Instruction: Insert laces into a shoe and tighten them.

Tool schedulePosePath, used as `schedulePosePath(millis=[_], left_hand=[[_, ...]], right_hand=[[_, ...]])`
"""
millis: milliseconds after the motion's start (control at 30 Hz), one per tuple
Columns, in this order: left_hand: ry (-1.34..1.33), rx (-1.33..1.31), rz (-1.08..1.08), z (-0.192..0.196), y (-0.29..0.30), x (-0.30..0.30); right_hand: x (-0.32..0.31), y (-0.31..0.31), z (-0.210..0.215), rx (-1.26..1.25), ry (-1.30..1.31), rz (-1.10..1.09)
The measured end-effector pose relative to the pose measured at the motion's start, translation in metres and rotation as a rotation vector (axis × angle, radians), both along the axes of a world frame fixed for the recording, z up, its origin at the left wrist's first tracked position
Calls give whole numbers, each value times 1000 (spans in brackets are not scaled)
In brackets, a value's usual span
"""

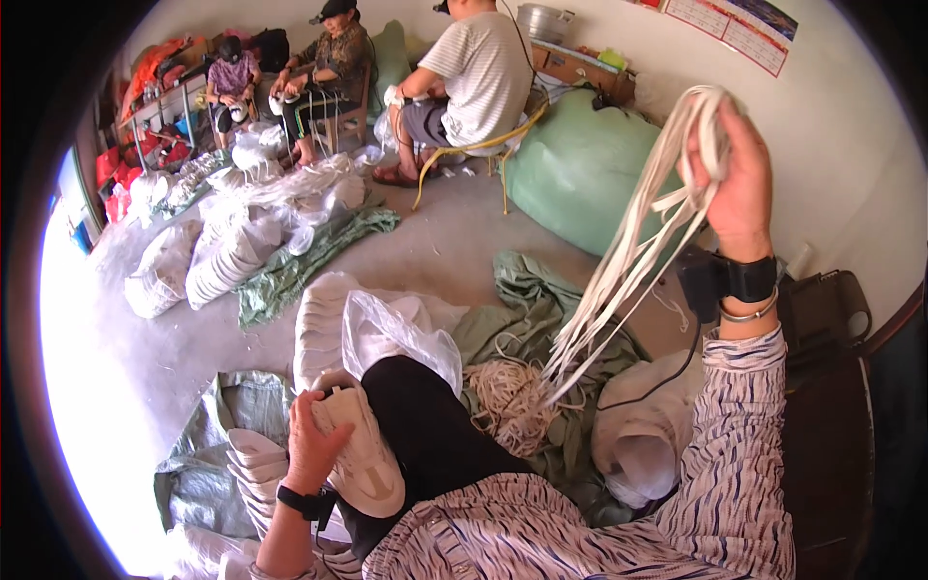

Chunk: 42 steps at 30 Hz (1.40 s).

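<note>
My left hand is closed around the side of a cream-white sneaker, which rests against my dark trouser leg with its toe toward me. Raised high on the right, my right hand grips a bundle of white shoelaces. The laces hang down and leftward in long strands. Their lower ends reach a tangled heap of laces lying on green woven sacking. Part of the sneaker's side is hidden behind my left fingers.
Stacked white shoes stand left of my knee, more in clear plastic ahead. A white bag sits at right; a dark cable runs to my right wrist. Beyond are a big green sack and several seated people.
</note>
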State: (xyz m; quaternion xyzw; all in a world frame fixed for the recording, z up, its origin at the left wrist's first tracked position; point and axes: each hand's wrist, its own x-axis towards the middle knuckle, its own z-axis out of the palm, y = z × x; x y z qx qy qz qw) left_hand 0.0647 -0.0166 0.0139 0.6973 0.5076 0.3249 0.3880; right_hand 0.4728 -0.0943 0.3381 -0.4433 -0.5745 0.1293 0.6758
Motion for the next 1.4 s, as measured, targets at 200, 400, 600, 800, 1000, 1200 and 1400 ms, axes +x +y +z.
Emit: schedulePosePath(millis=[200, 400, 600, 800, 1000, 1200, 1400], left_hand=[[43, 293, -51, 37, 5, 2], [-466, 132, -414, 138, -16, 30], [64, 306, -632, 163, -59, 37], [-763, -137, -395, 142, -95, 5], [-930, 194, 80, 164, -70, -85], [-807, -178, 399, 79, -56, -220], [735, -351, 698, -73, -110, -308]], right_hand=[[-76, 23, -5, -78, -9, 325], [-149, 49, -22, -190, -13, 1061], [-226, 41, -51, -328, -173, 1343], [-229, 70, -150, -706, 62, 1257], [-188, 51, -285, -1515, -169, 1483], [-129, 55, -222, -1266, -97, 1329], [-111, 63, -181, -943, -250, 781]])
